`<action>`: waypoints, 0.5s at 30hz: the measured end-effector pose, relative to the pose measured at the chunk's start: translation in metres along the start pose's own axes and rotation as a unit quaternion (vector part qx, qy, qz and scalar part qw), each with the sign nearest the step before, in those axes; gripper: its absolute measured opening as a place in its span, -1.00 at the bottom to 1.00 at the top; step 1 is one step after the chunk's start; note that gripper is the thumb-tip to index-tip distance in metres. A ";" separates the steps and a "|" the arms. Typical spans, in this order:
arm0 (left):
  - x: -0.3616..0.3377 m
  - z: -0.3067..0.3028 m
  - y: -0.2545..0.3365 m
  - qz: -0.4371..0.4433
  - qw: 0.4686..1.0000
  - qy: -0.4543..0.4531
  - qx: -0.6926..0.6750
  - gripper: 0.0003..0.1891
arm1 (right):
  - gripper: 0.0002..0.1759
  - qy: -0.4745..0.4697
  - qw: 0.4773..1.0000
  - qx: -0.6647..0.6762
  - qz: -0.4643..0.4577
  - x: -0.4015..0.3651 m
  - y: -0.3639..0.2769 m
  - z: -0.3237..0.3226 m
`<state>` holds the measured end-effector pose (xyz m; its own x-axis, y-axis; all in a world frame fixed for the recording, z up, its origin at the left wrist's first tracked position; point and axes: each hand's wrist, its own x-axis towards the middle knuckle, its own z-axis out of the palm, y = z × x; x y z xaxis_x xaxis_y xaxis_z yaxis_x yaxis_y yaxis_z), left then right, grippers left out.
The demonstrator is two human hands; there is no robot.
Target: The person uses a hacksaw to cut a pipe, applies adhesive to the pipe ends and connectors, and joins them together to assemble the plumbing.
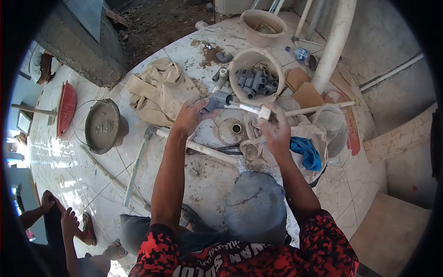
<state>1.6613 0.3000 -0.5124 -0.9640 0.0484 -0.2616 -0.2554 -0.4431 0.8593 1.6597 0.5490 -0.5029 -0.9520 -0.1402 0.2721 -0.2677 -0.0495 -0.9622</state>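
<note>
My left hand (190, 115) is closed round a grey PVC pipe fitting (216, 101) in the middle of the head view. In my right hand (278, 131) is a thin white stick with a blocky white end (264, 113), pinched between the fingers. Its far tip reaches the mouth of the fitting; whether it goes inside is hard to tell. Below the hands stands a dirty round can (224, 132) with an open neck. A white pipe (203, 150) lies on the tiles below my left hand, beside a handsaw (138, 165).
A bucket of grey fittings (246, 58) stands beyond my hands, with another bucket (251, 18) behind it. Beige cloth (154, 87) and a bucket of wet mortar (123, 124) lie left. A thick upright pipe (335, 46) rises right. Another person's hands (47, 201) are lower left.
</note>
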 end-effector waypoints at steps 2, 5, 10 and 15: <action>-0.002 0.005 0.001 0.009 1.000 -0.002 0.007 -0.58 | -0.55 -0.033 0.998 -0.060 -0.015 0.001 0.002 0.003; -0.002 0.010 0.001 0.017 1.000 -0.001 0.015 -0.59 | -0.55 -0.038 0.979 -0.197 -0.036 0.005 0.006 0.015; -0.003 0.005 0.004 0.003 0.999 -0.008 0.033 -0.59 | -0.60 0.000 0.947 0.235 0.218 0.011 0.009 0.023; -0.003 0.000 0.004 -0.002 0.986 -0.009 0.166 -0.56 | -0.59 -0.149 0.968 -0.189 -0.075 0.025 -0.003 0.000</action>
<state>1.6633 0.2987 -0.5083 -0.9634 0.0664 -0.2596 -0.2662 -0.1260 0.9556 1.6367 0.5453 -0.4930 -0.8283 -0.4408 0.3458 -0.4886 0.2666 -0.8308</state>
